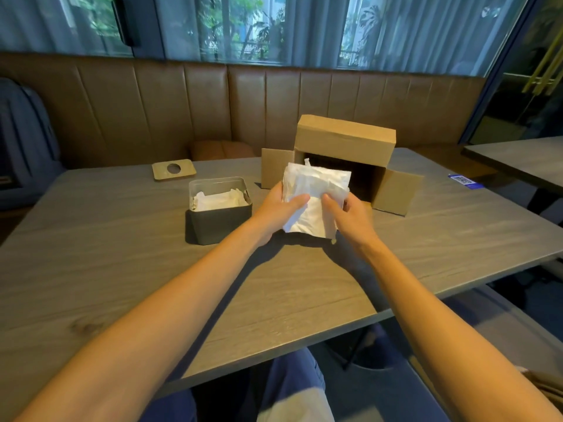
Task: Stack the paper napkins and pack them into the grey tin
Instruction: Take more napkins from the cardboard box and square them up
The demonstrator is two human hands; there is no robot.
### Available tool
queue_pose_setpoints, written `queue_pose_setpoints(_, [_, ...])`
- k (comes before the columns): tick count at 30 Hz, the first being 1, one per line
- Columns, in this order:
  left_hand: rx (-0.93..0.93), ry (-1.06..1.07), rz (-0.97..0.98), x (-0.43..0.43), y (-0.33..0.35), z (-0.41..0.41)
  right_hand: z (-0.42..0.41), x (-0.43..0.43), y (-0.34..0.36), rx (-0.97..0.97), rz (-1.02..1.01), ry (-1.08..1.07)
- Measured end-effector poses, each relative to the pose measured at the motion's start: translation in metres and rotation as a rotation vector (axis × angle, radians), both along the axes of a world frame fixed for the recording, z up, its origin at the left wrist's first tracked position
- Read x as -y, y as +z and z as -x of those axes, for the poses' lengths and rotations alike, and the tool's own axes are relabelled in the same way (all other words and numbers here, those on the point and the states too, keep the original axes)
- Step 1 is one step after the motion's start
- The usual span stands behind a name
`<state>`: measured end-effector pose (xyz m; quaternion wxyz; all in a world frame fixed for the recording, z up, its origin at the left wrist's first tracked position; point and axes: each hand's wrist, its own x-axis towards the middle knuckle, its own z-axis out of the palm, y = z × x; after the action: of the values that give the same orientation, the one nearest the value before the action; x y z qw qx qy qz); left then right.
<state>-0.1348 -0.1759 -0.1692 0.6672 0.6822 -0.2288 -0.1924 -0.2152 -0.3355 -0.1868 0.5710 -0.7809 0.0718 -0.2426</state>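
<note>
Your left hand (281, 208) and right hand (347, 213) both gripping a white napkin stack (313, 190), grey tin (221, 219) to its left part-filled with napkins, open cardboard box (344, 141) behind on the table (122, 269)

**Tin part filled, one bundle held up**

The grey tin (221, 222) stands upright and open on the counter (122, 269), toward the far edge and left of its middle. It is a dark rectangular box with rounded corners and paler inner walls. Inside lies a layer of white napkins (219, 201), flat but rumpled, below the rim. Just right of the tin, a bundle of white napkins (313, 199) is held clear of the counter, tilted and creased. The left hand (283, 208) grips its left side and the right hand (347, 211) its right.
</note>
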Motion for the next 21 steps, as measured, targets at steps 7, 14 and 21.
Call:
queue_pose_setpoints(7, [-0.066, 0.073, 0.095, -0.004, -0.026, 0.021, 0.016, -0.008, -0.019, 0.057, 0.013, 0.061])
queue_pose_setpoints(14, [0.166, 0.125, 0.004, -0.003, -0.019, 0.017, 0.017, -0.022, -0.012, 0.105, 0.006, 0.052])
queue_pose_setpoints(21, [0.185, 0.104, 0.089, -0.018, -0.028, 0.014, 0.016, -0.021, -0.013, 0.144, 0.131, 0.042])
